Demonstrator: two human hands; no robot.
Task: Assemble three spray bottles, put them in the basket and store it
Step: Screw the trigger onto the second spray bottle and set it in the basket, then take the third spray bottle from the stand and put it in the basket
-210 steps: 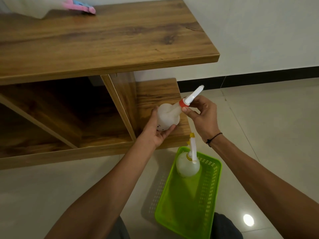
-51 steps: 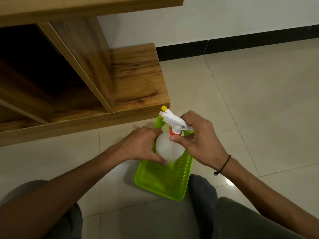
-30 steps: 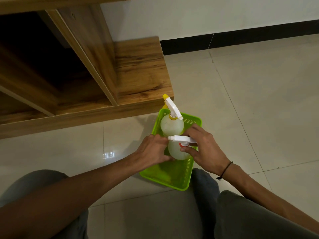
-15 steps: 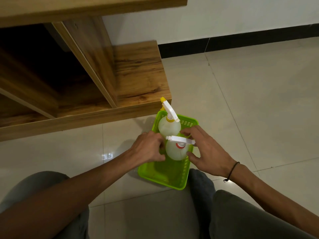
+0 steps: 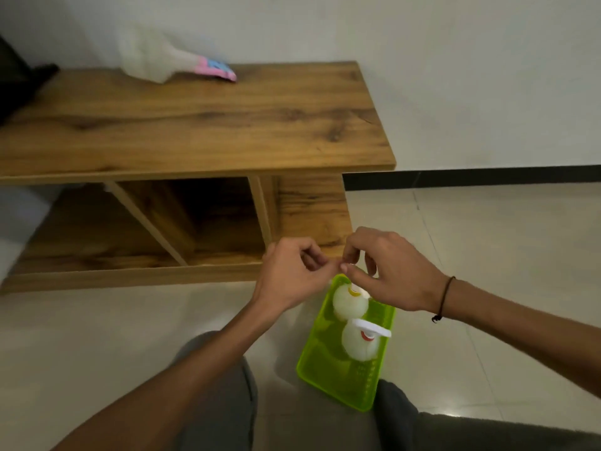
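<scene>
A pale tiled floor (image 5: pixel 487 271) runs under a white wall, and a low wooden bench (image 5: pixel 201 125) with open shelves below fills the left of my view. On the floor in front of me sits the green basket (image 5: pixel 328 379), with two spray bottles standing in it: the yellow-collared bottle (image 5: pixel 349 304) at the far end and the red-collared bottle (image 5: pixel 361 345) just beside it. A third bottle (image 5: pixel 153 58) with a pink trigger head (image 5: pixel 216 68) lies on its side on the bench top, well apart from the basket; it is blurred, so I cannot say whether its head is screwed on.

My left hand (image 5: pixel 291 275) and right hand (image 5: pixel 387 275) float together above the basket's far end, fingers loosely curled, fingertips nearly meeting, and holding nothing that I can make out.

I judge these bottles light, empty, thin-walled plastic: stiff enough to take hold of, a bit slick, easily tipped. I'd take the third round its neck below the trigger, and lift the basket by its long rims.
</scene>
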